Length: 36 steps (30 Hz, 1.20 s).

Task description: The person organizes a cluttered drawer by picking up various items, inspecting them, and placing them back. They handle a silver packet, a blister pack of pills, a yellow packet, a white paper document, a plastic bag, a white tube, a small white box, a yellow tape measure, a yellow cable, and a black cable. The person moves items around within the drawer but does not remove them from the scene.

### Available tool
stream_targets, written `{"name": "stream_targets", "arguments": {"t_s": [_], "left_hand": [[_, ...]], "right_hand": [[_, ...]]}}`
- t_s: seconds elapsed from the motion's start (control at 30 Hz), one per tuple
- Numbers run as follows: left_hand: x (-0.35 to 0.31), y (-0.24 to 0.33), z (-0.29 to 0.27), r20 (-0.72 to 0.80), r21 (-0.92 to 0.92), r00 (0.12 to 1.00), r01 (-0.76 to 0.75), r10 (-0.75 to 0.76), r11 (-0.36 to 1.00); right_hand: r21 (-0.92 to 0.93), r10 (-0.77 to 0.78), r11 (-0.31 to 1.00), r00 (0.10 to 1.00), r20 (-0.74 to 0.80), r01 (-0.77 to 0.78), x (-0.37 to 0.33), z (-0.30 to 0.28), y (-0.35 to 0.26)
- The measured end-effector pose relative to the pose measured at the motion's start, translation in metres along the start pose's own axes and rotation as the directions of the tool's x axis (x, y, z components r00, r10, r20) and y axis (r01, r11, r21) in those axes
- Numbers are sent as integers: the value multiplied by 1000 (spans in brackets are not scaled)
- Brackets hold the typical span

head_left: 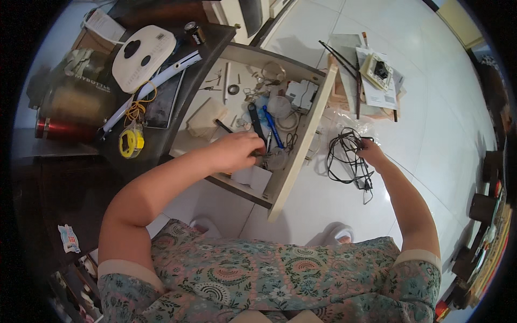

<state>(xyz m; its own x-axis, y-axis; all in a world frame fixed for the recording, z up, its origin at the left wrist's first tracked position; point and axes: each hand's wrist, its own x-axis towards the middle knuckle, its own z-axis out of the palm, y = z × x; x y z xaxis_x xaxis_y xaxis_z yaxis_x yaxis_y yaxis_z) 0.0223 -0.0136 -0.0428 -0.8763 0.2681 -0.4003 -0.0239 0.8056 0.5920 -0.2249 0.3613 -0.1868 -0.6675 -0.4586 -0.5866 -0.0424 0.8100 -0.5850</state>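
Note:
My right hand [371,153] is closed on a tangled black cable [344,161], held to the right of an open drawer [299,180]; its loops hang below the fingers. My left hand [240,149] reaches into the drawer's near part with curled fingers. Something dark shows at its fingertips, too hidden to name. Around it lie a blue pen-like tool [273,126], a black flat-handled tool [255,121], a clear round container [277,159] and a folded cream cloth or pouch [206,119]. A white box-like piece [301,95] and a white stick [226,83] lie farther back.
On the dark cabinet top at left are a yellow tape measure [131,141], a white flat device [143,58], a dark can or battery [194,33] and a bag [81,86]. Papers [377,94], dark rods [358,89] and a clear plastic bag [353,121] lie on the tiled floor.

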Motion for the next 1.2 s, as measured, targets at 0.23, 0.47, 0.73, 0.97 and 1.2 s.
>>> {"name": "stream_targets", "arguments": {"t_s": [0.23, 0.47, 0.73, 0.97, 1.2], "left_hand": [[-16, 3, 5, 63, 337, 987, -158, 145, 928], [-11, -2, -16, -126, -426, 968, 144, -216, 893], [-5, 17, -22, -488, -534, 870, -234, -70, 812], [-10, 58, -24, -694, -202, 701, -406, 162, 891], [-5, 56, -16, -646, -250, 746, -410, 164, 877]], "right_hand": [[-490, 29, 872, 997, 74, 11, -5, -14, -34], [-617, -127, 780, 992, 9, 105, -7, -32, -61], [47, -162, 987, 956, 245, 155, -69, -42, -171], [612, -443, 785, 782, 438, 102, -135, 4, -240], [785, -298, 608, 881, 367, -122, -135, 34, -246]]}}
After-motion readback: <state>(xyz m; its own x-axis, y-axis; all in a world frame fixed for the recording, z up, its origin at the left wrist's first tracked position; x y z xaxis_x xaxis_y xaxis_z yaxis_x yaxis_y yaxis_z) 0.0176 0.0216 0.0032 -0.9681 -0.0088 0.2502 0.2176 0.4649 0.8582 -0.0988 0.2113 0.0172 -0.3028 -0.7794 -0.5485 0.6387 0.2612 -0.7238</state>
